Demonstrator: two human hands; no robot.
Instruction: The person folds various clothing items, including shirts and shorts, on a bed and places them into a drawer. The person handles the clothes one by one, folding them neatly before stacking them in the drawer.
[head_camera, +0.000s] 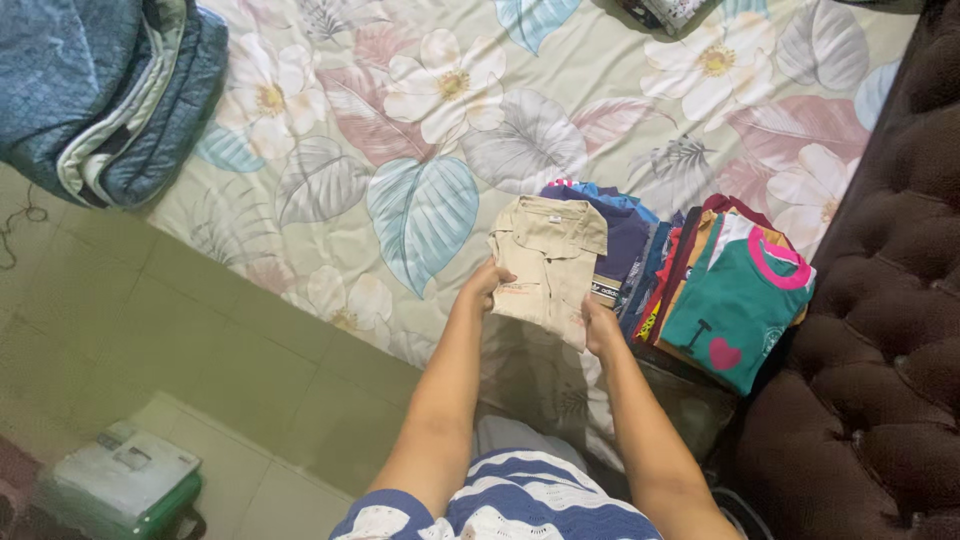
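Both hands grip a folded beige shirt (548, 268): left hand (487, 285) clamped on its left edge, right hand (600, 328) on its lower right corner. Shirt sits at the bed's (330, 180) near edge, long axis running away from the person, just beside stacked folded clothes (735, 300). Soft woven cotton, floral bedsheet.

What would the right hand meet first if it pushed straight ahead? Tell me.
Likely the dark blue folded shirt. The right hand grips the beige shirt and points up the bed; that shirt lies just beyond, though depth is unclear.
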